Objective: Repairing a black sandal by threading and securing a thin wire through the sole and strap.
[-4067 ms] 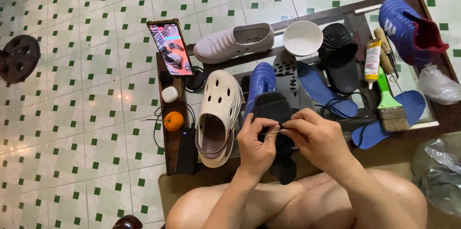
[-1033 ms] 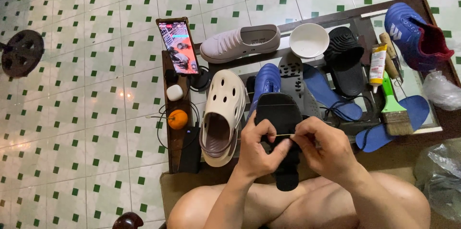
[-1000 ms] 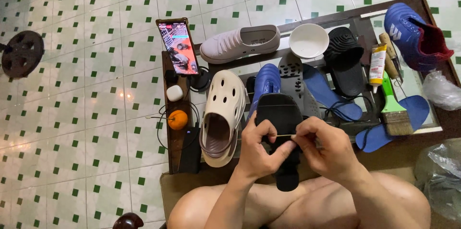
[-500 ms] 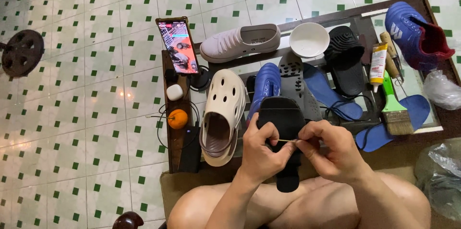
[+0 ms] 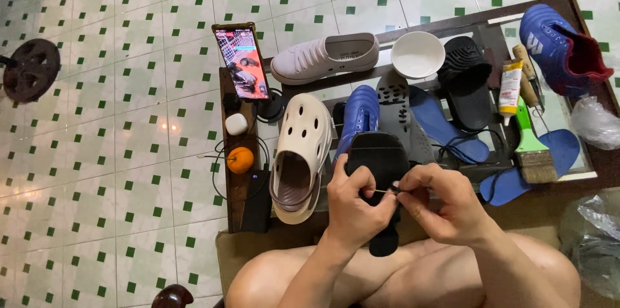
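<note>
black slipper (image 5: 378, 159), long axis running away from the body over the lap, held by left hand (image 5: 352, 201) closed on its near half; right hand (image 5: 445, 201) beside it, fingertips pinched on a thin needle (image 5: 385, 191) lying crosswise.

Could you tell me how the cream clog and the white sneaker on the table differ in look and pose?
The cream clog has round holes across its toe and an open heel; the white sneaker has a closed, holeless upper. The clog lies lengthwise, toe away from the person, just left of the left hand; the sneaker lies crosswise at the table's far edge, toe leftward. Both are single pale shoes resting sole-down.
</note>
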